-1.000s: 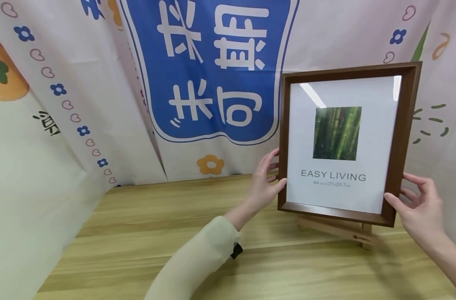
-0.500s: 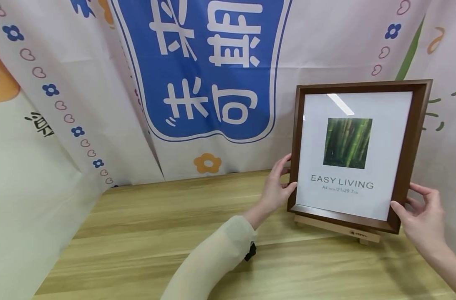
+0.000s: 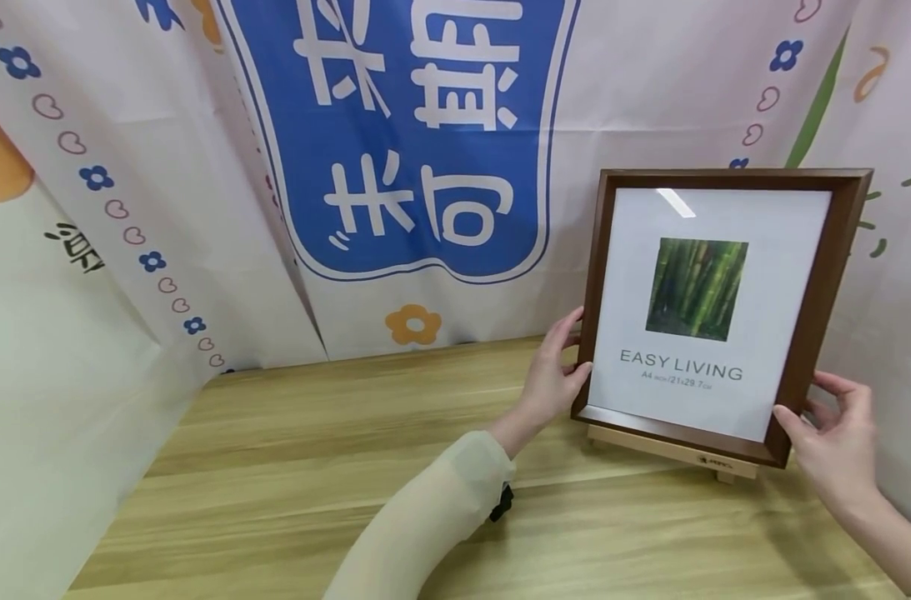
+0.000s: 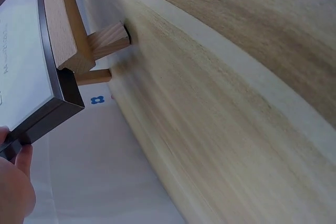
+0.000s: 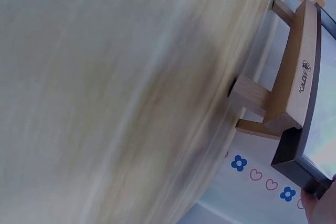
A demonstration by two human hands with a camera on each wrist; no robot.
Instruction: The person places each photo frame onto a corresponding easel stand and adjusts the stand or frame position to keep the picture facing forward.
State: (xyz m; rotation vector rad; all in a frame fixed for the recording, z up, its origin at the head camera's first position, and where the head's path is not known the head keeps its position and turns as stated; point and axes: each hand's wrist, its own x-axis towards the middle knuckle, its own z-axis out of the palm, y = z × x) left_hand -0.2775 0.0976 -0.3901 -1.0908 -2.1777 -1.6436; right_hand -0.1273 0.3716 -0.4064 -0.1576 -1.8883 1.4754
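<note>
A brown picture frame with a green bamboo print stands on the ledge of a small wooden easel, tilted slightly back. At its lower left side my left hand grips the edge, thumb on the front and fingers behind. My right hand holds the lower right side in the same manner. In the left wrist view the easel's ledge lies right under the frame's bottom edge, with its legs on the table. The right wrist view shows the ledge from the other end, a dark logo on it.
The wood-grain table stretches to the left and front. Behind it hangs a white cloth backdrop with a blue sign print and flowers. A pale side wall bounds the left.
Both hands have brought the picture frame down and a little to the right, onto the easel's ledge. Over the last half second it has tilted back slightly. Both hands keep their hold.
</note>
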